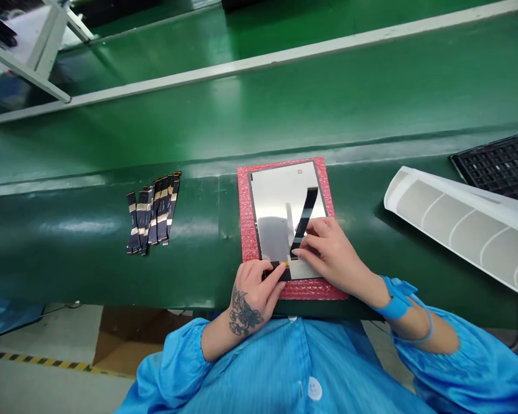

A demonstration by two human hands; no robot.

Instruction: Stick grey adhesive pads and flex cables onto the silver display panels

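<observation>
A display panel (276,224) with a silvery mirror-like back lies on a pink bubble-wrap sheet (247,207) in front of me. My right hand (328,247) pinches a black flat flex cable (304,221) near its lower end, while the strip's upper part slants over the panel. At the panel's lower edge, my left hand (259,287) has thumb and forefinger closed on a black connector strip (280,273) with a yellow-orange patch. The cable's lower tip is close to that patch; whether they touch I cannot tell.
Several more flex cables (153,213) lie in a row on the green bench (198,241) to the left. On the right are a curved white sheet with grey panels (461,224) and a black grid tray (501,164). A pale rail (259,63) runs across behind.
</observation>
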